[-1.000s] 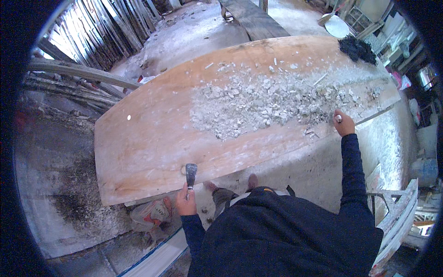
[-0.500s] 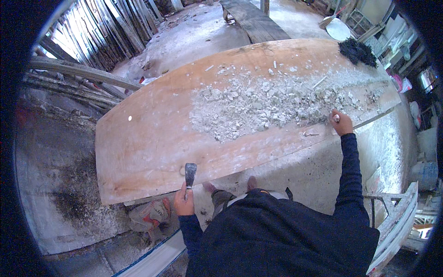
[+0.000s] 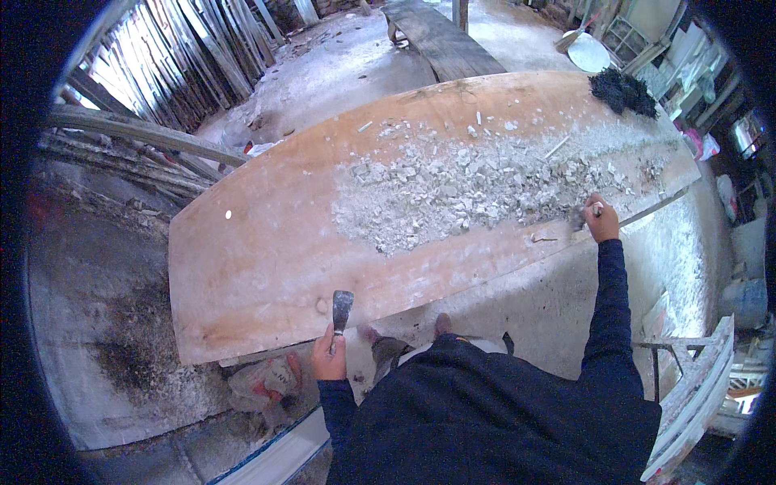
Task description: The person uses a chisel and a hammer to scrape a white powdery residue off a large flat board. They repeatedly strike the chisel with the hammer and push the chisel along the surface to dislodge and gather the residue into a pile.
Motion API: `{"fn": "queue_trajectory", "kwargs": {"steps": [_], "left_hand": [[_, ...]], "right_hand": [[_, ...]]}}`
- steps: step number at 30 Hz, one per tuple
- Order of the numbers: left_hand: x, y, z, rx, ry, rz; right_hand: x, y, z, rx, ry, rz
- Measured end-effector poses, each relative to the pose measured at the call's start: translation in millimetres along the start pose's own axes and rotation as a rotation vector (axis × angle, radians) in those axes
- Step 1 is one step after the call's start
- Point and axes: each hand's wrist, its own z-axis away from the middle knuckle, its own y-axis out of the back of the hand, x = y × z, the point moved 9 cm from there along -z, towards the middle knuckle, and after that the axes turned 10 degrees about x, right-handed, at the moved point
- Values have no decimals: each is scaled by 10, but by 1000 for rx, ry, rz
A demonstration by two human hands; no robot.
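Observation:
My left hand (image 3: 329, 358) is closed around the handle of a putty knife (image 3: 343, 309), its flat grey blade pointing away from me over the near edge of the board. On the large brown wooden board (image 3: 250, 267) lies a spread of crumbled white-grey plaster chips and dust (image 3: 461, 190). At the right end of that heap, my right hand (image 3: 603, 220) grips a short-handled tool (image 3: 596, 209). Only the end of its handle shows clearly; a dark patch beside the fist may be its blade. A thin bent scrap (image 3: 543, 238) rests just left of this hand.
A black bristly clump (image 3: 622, 91) sits on the board's far right corner. Beyond stands a dark wooden bench (image 3: 444, 40). Timber poles (image 3: 137, 149) lean at the left. A crumpled sack (image 3: 263, 381) lies below the board, and a whitish wooden frame (image 3: 695, 396) stands at my right.
The putty knife in my left hand has shifted slightly right and tilted a little. My right hand has moved slightly right and turned a bit. The view has shifted slightly.

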Motion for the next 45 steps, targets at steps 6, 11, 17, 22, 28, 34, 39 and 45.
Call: {"fn": "queue_trajectory", "kwargs": {"steps": [6, 11, 17, 22, 28, 34, 39, 45], "left_hand": [[199, -100, 18, -39, -47, -95], [163, -143, -38, -7, -139, -17], [-193, -68, -47, 59, -126, 64], [-250, -55, 15, -7, -16, -21], [17, 15, -115, 21, -178, -87], [149, 146, -191, 64, -207, -67], [-93, 71, -112, 34, -96, -102], [-270, 29, 28, 57, 3, 29]], "right_hand": [[-1645, -830, 785, -285, 7, -680], [-1620, -1337, 1003, -431, -202, -773], [550, -482, 235, -48, -360, -435], [-216, -108, -56, 42, -39, -95], [-1673, -1042, 764, -391, -179, -736], [-355, -981, 304, -284, -217, -574], [484, -234, -197, 24, -156, -5], [-1006, -288, 90, 93, 161, -469]]}}
